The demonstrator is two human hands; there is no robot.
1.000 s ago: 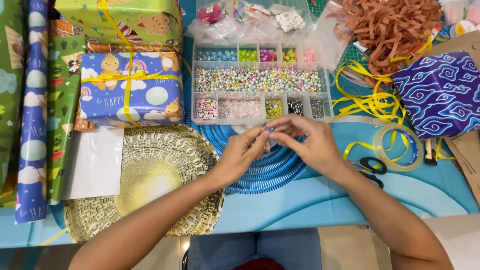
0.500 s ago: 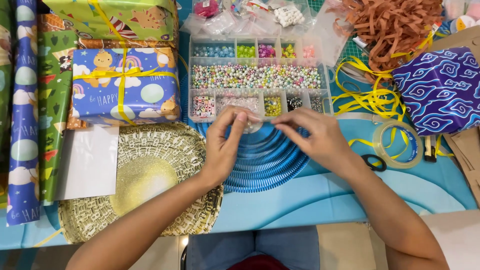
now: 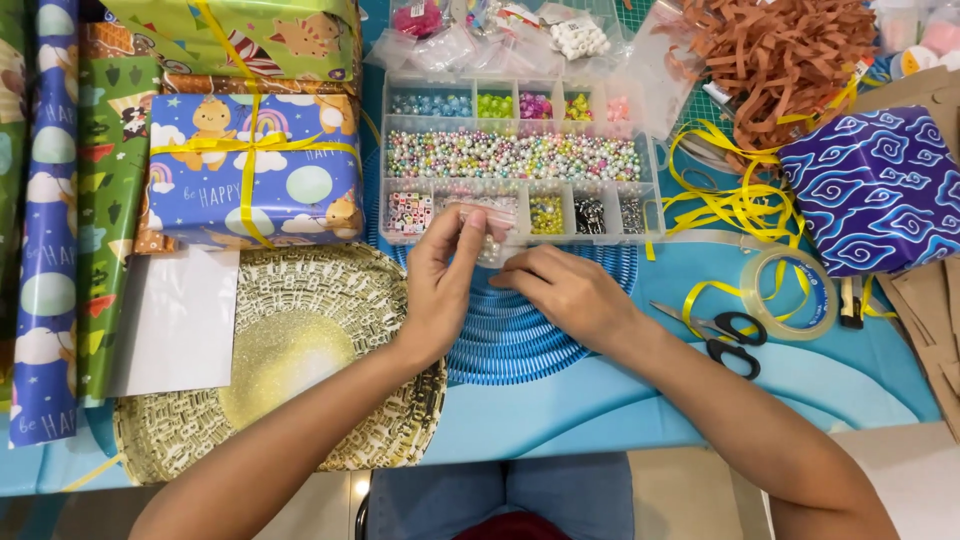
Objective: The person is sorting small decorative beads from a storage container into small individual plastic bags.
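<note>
Left hand and right hand pinch a small clear bead bag just in front of the bead box; likely light, soft, slippery film, best gripped at its edges.

Left of the clear bead organiser sits a blue gift box with cartoon animals, tied in yellow ribbon. Behind that lies a green wrapped parcel (also yellow-ribboned). Right of the organiser rests a purple package with white cloud swirls. Small clear bead bags lie behind it.
</note>
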